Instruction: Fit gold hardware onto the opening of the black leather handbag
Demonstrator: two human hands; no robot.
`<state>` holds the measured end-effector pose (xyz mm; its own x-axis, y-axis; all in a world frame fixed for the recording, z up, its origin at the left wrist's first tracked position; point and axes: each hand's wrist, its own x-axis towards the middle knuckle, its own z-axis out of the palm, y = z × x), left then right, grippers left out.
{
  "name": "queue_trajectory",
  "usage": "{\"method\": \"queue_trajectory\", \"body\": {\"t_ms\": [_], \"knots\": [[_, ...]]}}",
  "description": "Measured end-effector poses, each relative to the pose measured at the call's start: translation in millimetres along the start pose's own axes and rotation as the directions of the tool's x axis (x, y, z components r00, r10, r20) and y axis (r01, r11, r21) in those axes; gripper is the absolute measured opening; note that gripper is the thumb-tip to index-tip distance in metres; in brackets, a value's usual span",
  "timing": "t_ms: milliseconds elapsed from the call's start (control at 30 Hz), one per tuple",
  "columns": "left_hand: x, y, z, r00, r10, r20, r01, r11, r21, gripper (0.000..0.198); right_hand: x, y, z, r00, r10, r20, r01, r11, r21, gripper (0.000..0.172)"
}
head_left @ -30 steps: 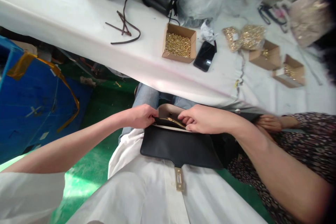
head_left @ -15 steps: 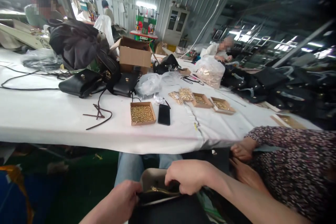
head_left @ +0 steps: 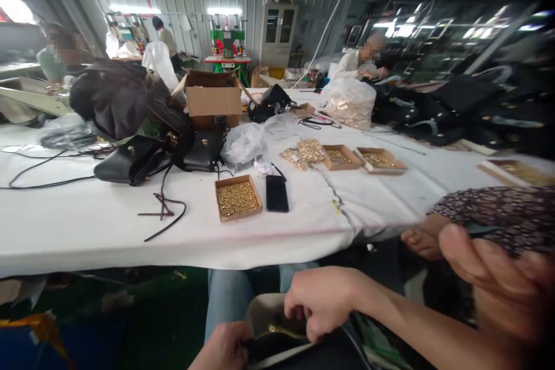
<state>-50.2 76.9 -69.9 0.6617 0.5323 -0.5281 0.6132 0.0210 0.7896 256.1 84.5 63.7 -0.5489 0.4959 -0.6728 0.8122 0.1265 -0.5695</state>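
A black bag with a beige inner flap and a gold zip lies open on my lap, at the bottom of the view. My left hand is closed on the left edge of its opening. Over the right side of the opening, my right hand has its fingers curled down onto the bag's rim. The fingertips of both hands are partly hidden by the bag.
On the white table are a box of gold fittings, a phone, black bags and a carton. At right, a neighbour's raised hand is near my right forearm.
The view has shifted, and the table items sit lower. The neighbour's hand has risen beside my right arm. Both my hands stay on the bag.
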Motion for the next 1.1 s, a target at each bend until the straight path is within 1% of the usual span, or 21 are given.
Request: {"method": "queue_trajectory", "body": {"t_ms": [33,100,167,200,233,267,300,333,367,400,433,467,500,533,600,733,800,867,933,1033,1100], "knots": [[6,-4,-0.1,0.999,-0.011,0.030,0.011,1.000,0.001,0.022,3,1,-3,0.999,-0.005,-0.033,0.008,0.998,0.066,0.052],[12,-8,-1.7,0.995,-0.045,0.086,0.045,0.999,0.004,0.019,7,1,-9,0.991,-0.028,-0.129,0.052,0.982,0.183,0.043],[9,-1,-4.3,0.996,-0.044,0.082,0.045,0.999,-0.001,0.020,9,-2,-21,0.969,-0.055,-0.240,0.120,0.957,0.265,0.029],[4,5,-5.6,0.998,-0.032,0.058,0.032,0.999,-0.011,0.023,10,-5,-30,0.949,-0.064,-0.309,0.156,0.947,0.282,0.024],[-1,12,-6.7,1.000,-0.018,0.025,0.018,1.000,-0.022,0.026,12,-8,-42,0.914,-0.068,-0.399,0.191,0.941,0.278,0.021],[-6,19,-7.5,1.000,-0.012,-0.001,0.012,0.999,-0.035,0.028,16,-10,-56,0.859,-0.066,-0.508,0.218,0.945,0.245,0.021],[-9,25,-7.8,1.000,-0.016,-0.024,0.015,0.999,-0.045,0.030,22,-13,-72,0.777,-0.064,-0.626,0.219,0.960,0.173,0.021],[-11,30,-7.6,0.999,-0.027,-0.038,0.025,0.998,-0.055,0.030,30,-15,-88,0.695,-0.061,-0.716,0.171,0.982,0.082,0.022],[-10,33,-7.1,0.998,-0.045,-0.047,0.042,0.997,-0.062,0.029,41,-16,-105,0.641,-0.052,-0.765,0.069,0.998,-0.010,0.024],[-8,34,-6.7,0.997,-0.066,-0.049,0.063,0.996,-0.066,0.028,53,-18,-120,0.613,-0.038,-0.789,-0.049,0.995,-0.086,0.025],[-5,34,-6.6,0.995,-0.091,-0.042,0.087,0.994,-0.071,0.028,66,-20,-134,0.609,-0.014,-0.793,-0.160,0.977,-0.140,0.024],[-3,32,-7.2,0.993,-0.114,-0.029,0.112,0.991,-0.075,0.028,78,-21,-146,0.616,0.017,-0.787,-0.248,0.953,-0.174,0.021],[-1,31,-8.3,0.991,-0.133,-0.016,0.132,0.988,-0.078,0.029,90,-22,-155,0.623,0.045,-0.781,-0.303,0.934,-0.188,0.016],[-2,29,-9.7,0.990,-0.140,-0.010,0.139,0.987,-0.080,0.030,100,-22,-162,0.627,0.065,-0.776,-0.327,0.927,-0.187,0.012],[-9,28,-11.9,0.992,-0.117,-0.040,0.113,0.989,-0.095,0.030,116,-20,-167,0.622,0.095,-0.777,-0.347,0.923,-0.165,0.014],[-36,32,-13.2,0.990,-0.060,-0.127,0.036,0.983,-0.179,0.028,130,-7,-159,0.619,0.135,-0.774,-0.378,0.915,-0.143,0.014],[-43,35,-13.3,0.989,-0.071,-0.127,0.042,0.975,-0.219,0.027,130,-1,-154,0.629,0.129,-0.766,-0.374,0.915,-0.153,0.014],[-44,38,-12.7,0.991,-0.081,-0.106,0.052,0.967,-0.248,0.027,129,2,-153,0.632,0.111,-0.767,-0.364,0.916,-0.167,0.017],[-42,42,-11.5,0.993,-0.089,-0.081,0.064,0.960,-0.273,0.029,128,5,-153,0.613,0.086,-0.785,-0.352,0.919,-0.175,0.020],[-39,43,-8.6,0.993,-0.082,-0.080,0.057,0.959,-0.276,0.029,128,9,-156,0.557,0.059,-0.828,-0.334,0.929,-0.158,0.024],[-38,38,-5.4,0.995,-0.050,-0.086,0.023,0.958,-0.287,0.027,128,12,-158,0.522,0.055,-0.851,-0.311,0.942,-0.129,0.027]]}}
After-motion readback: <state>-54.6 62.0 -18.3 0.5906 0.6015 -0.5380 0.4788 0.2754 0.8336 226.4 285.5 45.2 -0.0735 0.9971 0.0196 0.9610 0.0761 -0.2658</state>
